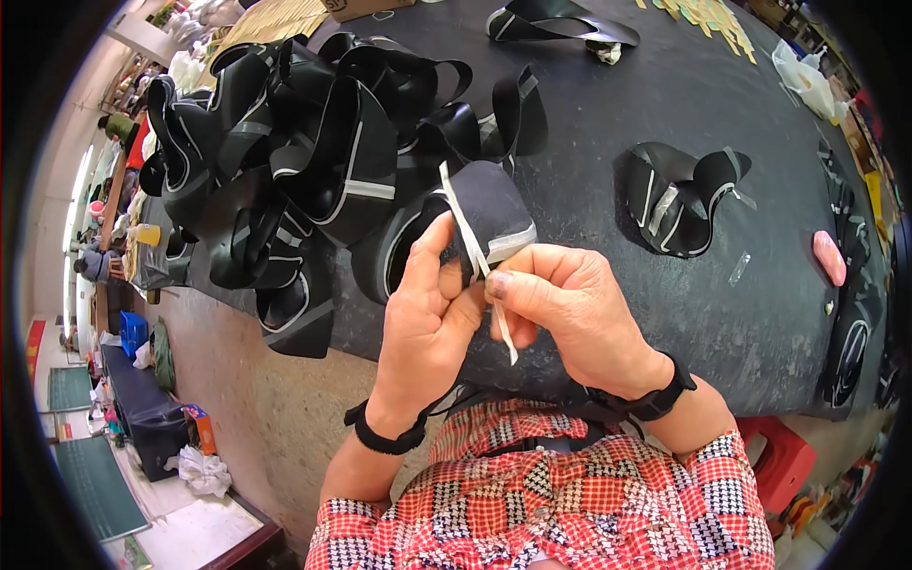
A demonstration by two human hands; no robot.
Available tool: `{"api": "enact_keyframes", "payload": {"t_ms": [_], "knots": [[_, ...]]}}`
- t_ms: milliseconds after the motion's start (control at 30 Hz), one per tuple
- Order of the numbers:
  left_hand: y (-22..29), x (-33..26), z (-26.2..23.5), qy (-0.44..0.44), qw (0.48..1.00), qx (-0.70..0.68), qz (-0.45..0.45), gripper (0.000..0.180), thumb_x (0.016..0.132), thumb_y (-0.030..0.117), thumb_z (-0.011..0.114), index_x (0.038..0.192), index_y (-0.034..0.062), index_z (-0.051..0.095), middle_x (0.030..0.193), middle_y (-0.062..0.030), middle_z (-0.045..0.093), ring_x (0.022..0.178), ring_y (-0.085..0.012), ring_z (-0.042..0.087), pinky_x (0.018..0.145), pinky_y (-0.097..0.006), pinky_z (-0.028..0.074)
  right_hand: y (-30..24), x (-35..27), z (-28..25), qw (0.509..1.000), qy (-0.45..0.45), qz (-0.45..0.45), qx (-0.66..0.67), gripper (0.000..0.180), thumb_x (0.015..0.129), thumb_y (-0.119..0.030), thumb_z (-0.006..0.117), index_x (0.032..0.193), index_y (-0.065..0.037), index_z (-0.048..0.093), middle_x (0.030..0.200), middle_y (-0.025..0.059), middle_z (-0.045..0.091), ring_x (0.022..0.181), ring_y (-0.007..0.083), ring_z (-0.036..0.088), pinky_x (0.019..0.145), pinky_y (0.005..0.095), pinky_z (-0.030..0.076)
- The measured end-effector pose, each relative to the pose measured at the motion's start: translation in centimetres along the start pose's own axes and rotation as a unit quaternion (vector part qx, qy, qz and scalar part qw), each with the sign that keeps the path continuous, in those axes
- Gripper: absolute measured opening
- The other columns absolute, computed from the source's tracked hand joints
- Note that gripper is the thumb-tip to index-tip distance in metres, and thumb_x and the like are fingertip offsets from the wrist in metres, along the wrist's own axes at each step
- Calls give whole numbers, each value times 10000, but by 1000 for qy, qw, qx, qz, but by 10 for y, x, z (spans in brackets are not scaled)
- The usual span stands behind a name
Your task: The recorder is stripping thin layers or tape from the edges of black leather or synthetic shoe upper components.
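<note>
My left hand [423, 328] grips a black, curved leather-like piece [489, 204] by its near edge, fingers wrapped behind it. A pale band of tape [513, 241] runs across that piece. Against its edge lies a narrow white strip [456, 214], its loose lower end hanging below my fingers. My right hand [575, 304] pinches the strip between thumb and forefinger, close to my left thumb. The other fingers of my right hand are curled, and part of the strip is hidden by the fingertips.
A heap of similar black pieces [356, 157] covers the left of the dark table [589, 114]. Another black piece [689, 185] lies at the right, and one [560, 21] at the back. A pink object [829, 257] and a plastic bag [807, 81] sit near the right edge.
</note>
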State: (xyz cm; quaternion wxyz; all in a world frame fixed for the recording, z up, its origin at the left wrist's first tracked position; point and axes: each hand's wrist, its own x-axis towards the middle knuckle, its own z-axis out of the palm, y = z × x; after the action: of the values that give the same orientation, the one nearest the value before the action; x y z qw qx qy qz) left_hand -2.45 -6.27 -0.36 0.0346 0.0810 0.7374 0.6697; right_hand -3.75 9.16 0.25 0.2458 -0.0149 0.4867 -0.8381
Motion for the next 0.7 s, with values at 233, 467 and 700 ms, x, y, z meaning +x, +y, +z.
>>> {"api": "enact_keyframes", "payload": {"t_ms": [233, 467, 700], "knots": [[4, 3, 7, 30, 992, -124, -24, 417, 864, -50, 501, 1252, -34, 349, 1012, -82, 632, 848, -78, 564, 713, -171, 441, -10, -10, 3, 996, 37, -32, -75, 108, 847, -86, 559, 824, 11, 602, 653, 22, 604, 553, 37, 537, 495, 170, 428], [0, 5, 16, 75, 994, -3, 79, 381, 847, -70, 530, 1187, 8, 377, 1006, -110, 609, 915, -123, 596, 729, -208, 499, -9, -13, 7, 987, 72, -77, -122, 100, 835, -81, 558, 814, 4, 604, 624, 20, 594, 539, 29, 521, 470, 163, 397], [-2, 7, 22, 71, 985, -120, 106, 374, 846, -85, 525, 1176, 39, 402, 952, -137, 632, 861, -118, 606, 707, -198, 484, -19, -14, 3, 998, 39, 9, -44, 97, 820, -70, 561, 793, 14, 602, 607, 13, 586, 517, 28, 501, 460, 171, 378]]}}
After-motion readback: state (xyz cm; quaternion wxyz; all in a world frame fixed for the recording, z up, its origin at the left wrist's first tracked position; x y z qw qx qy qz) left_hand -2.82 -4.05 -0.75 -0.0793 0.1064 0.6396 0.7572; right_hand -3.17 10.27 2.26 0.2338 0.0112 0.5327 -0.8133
